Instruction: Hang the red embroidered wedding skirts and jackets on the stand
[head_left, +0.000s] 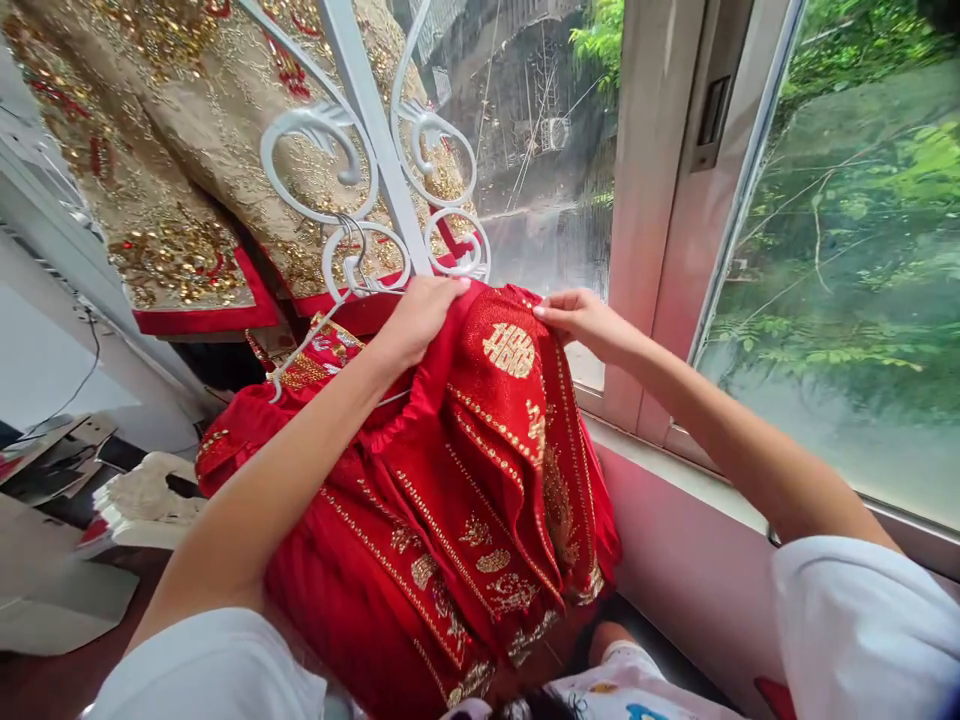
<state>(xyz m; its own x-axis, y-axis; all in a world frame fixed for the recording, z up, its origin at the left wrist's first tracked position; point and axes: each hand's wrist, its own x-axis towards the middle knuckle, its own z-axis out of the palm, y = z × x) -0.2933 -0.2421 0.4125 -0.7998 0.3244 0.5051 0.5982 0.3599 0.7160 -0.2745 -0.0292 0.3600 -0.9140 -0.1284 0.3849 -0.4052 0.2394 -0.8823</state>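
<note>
A red skirt (495,480) with gold embroidery and beaded trim spreads out below my hands. My left hand (431,310) is closed on its gathered upper edge, near the white scrollwork stand. To the right, my right hand (581,318) pinches the red cloth beside a round gold emblem (509,350). A pale wire hanger (319,335) sits at the skirt's left part, its hook by the stand's lower scroll. Part of the skirt's waist is hidden behind my left forearm.
The white metal stand (379,150) rises ahead of me. Behind it hangs a gold sequined garment (202,160) with red hem. A window frame (660,220) stands at the right above a sill. At lower left are a white carved piece (146,500) and clutter. A small person's head and printed shirt (607,695) show below.
</note>
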